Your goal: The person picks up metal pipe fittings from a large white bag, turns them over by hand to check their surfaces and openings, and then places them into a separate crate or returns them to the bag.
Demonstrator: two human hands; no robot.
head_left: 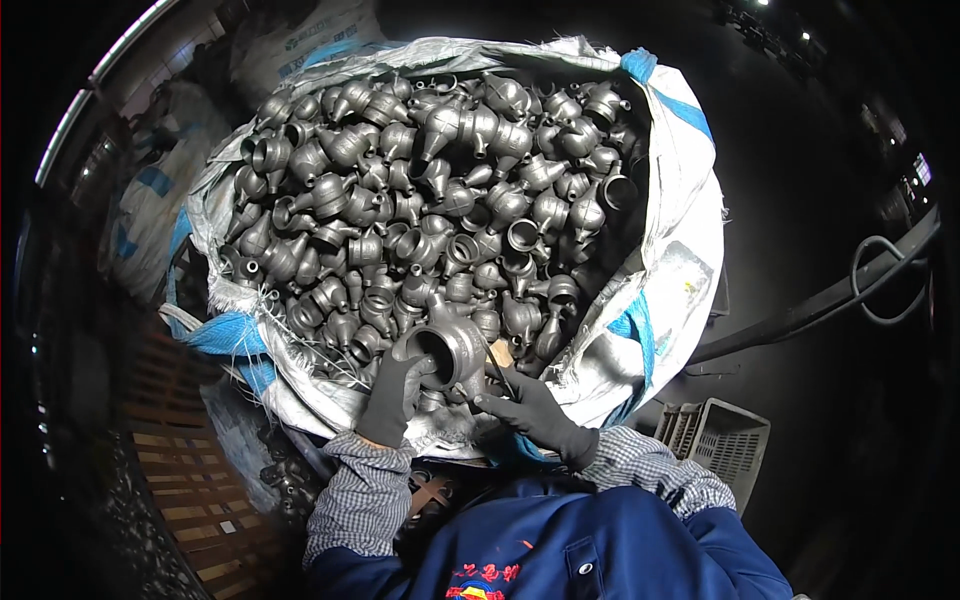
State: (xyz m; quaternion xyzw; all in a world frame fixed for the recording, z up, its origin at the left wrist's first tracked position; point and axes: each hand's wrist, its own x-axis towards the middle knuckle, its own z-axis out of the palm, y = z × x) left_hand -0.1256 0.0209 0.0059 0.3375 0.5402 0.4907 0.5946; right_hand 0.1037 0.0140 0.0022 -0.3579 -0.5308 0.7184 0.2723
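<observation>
A grey hollow metal casting (462, 350), with a wide round mouth and a narrow neck, is held above the near rim of a big white woven sack (690, 210). My left hand (398, 392), in a dark glove, grips it from the left, fingers at its mouth. At its right side is my right hand (540, 412), also gloved, closed around a thin dark rod (495, 368) whose kind I cannot make out. The right fingertips come close to the casting's lower edge; whether they touch is unclear. Many similar castings (420, 200) fill the sack.
Blue straps (232, 335) and frayed threads hang at the sack's rim. A brown slatted crate (190, 470) stands at the lower left, a grey plastic crate (735, 445) at the lower right. A dark metal bar (800, 310) slants in from the right. More sacks (165, 200) stand at left.
</observation>
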